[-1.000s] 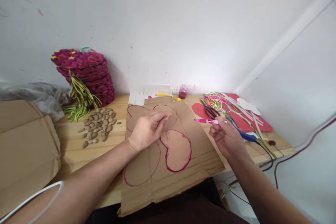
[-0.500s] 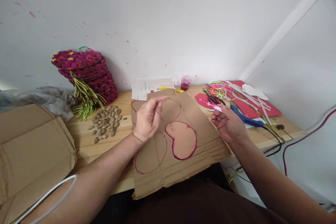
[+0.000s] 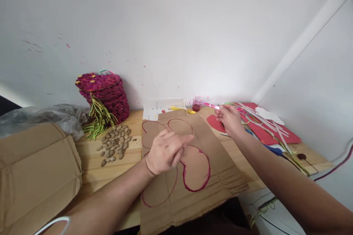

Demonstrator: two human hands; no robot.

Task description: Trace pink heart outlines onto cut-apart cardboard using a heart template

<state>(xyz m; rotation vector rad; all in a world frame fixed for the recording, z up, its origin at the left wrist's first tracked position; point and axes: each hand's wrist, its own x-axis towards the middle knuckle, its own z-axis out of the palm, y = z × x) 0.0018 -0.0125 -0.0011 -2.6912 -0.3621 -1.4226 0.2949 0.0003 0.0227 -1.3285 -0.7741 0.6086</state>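
Note:
A brown cardboard sheet lies on the wooden table in front of me, with several heart outlines drawn on it in red. My left hand hovers over the sheet's middle, fingers loosely curled, holding nothing that I can see. My right hand reaches far across the table and grips a pink marker, whose tip points left toward a small cup of red liquid by the wall.
A stack of dark red woven pieces with green tassels stands at the back left, beside a pile of seeds. A large cardboard piece lies at left. Neon cords, red paper, white strips and a blue glue gun crowd the right.
My right hand has moved forward and left with the pink marker, up to the small cup. My left hand has dropped lower over the cardboard. The camera has tilted.

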